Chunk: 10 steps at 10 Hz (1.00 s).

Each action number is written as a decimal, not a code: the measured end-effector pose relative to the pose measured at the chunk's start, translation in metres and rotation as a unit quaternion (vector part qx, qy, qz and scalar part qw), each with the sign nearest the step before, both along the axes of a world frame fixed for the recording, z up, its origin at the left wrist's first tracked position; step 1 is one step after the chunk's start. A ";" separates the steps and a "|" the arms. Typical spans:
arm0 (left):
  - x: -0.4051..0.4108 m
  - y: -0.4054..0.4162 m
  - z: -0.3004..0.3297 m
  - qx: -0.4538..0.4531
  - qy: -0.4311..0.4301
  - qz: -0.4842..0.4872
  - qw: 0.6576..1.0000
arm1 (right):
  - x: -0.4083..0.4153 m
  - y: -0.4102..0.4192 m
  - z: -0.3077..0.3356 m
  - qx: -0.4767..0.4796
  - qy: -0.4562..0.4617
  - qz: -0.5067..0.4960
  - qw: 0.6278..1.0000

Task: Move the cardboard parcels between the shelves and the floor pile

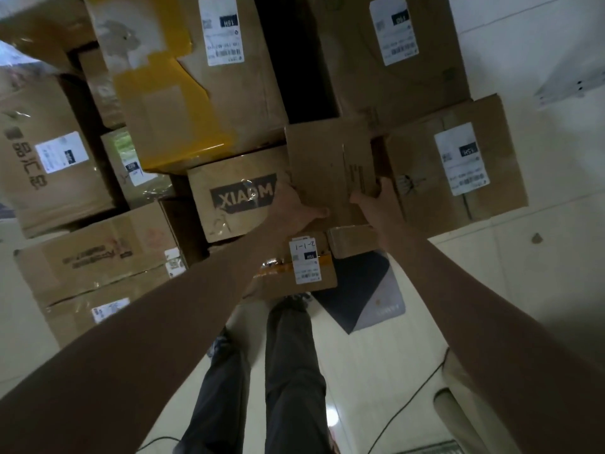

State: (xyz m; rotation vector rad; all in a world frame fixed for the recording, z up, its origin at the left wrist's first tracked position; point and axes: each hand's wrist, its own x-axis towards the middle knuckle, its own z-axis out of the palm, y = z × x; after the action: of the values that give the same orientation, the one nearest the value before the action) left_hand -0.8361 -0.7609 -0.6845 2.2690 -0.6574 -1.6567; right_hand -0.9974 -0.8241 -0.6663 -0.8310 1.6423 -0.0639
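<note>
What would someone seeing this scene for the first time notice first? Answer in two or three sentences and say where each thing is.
Two outstretched arms meet at centre, where the left hand and right hand grip a plain cardboard parcel by its near edges. Left of it sits a box printed XIAOMI, upside down in this view. Behind, at upper left, a big box with yellow tape stands out in the pile.

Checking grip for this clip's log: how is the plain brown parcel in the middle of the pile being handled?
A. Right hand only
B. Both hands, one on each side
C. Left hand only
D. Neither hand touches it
B: the left hand grips the near left corner of the plain parcel and the right hand clasps its right edge, beside the XIAOMI box.
</note>
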 end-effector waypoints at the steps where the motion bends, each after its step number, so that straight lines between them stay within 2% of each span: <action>1: -0.024 0.015 -0.016 0.016 0.014 0.003 1.000 | -0.015 0.014 -0.009 -0.021 0.073 0.048 0.996; 2: -0.040 0.017 -0.024 0.012 0.041 0.000 0.999 | -0.024 0.018 -0.014 -0.054 0.146 0.088 0.984; 3: -0.045 0.013 -0.020 0.006 0.106 0.002 0.994 | -0.023 0.019 -0.013 -0.078 0.192 0.122 0.971; 4: -0.039 0.014 -0.007 0.010 0.121 -0.032 0.992 | -0.014 0.023 -0.002 -0.101 0.204 0.106 0.968; 5: -0.019 0.017 0.024 0.009 0.096 -0.095 0.991 | -0.002 0.029 0.022 -0.102 0.203 0.130 0.965; 6: 0.012 0.016 0.069 -0.013 0.060 -0.129 0.990 | 0.008 0.024 0.059 -0.102 0.152 0.200 0.963; 7: 0.049 0.017 0.125 -0.029 0.030 -0.103 0.994 | 0.026 0.015 0.106 -0.093 0.082 0.263 0.957; 8: 0.082 0.022 0.179 -0.052 -0.005 -0.090 0.995 | 0.047 0.015 0.156 -0.102 0.021 0.282 0.954; 10: 0.136 0.062 0.281 -0.087 -0.060 -0.094 0.990 | 0.096 0.032 0.253 -0.116 -0.039 0.342 0.932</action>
State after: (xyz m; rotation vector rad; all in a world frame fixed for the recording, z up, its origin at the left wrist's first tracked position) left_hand -0.7004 -0.6987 -0.4032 2.2524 -1.0298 -1.4814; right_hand -0.9012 -0.7925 -0.4135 -1.5248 1.2081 0.1996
